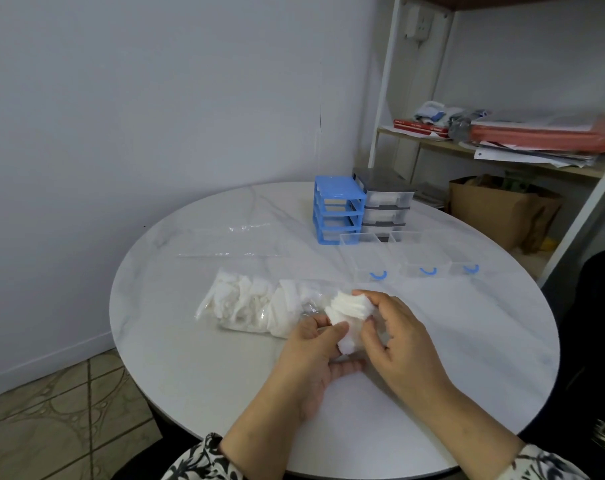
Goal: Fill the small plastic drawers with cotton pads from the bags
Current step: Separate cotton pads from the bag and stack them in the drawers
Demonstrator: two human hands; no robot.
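Observation:
A clear bag of white cotton pads (256,303) lies on the round white table (225,375), its mouth toward my hands. Both hands hold a bunch of cotton pads (349,313) just right of the bag's mouth: my left hand (315,355) grips it from below and my right hand (394,327) pinches it from the right. Three clear drawers with blue handles (412,258) stand side by side behind my hands, with no pads visible in them. Behind them is a blue drawer frame (337,209) with vacant slots and a grey drawer unit (386,199).
A flat clear plastic bag (235,242) lies on the table behind the pad bag. A shelf with papers and a red folder (536,136) stands at the right, with a brown paper bag (502,209) under it. The wall is close behind the table.

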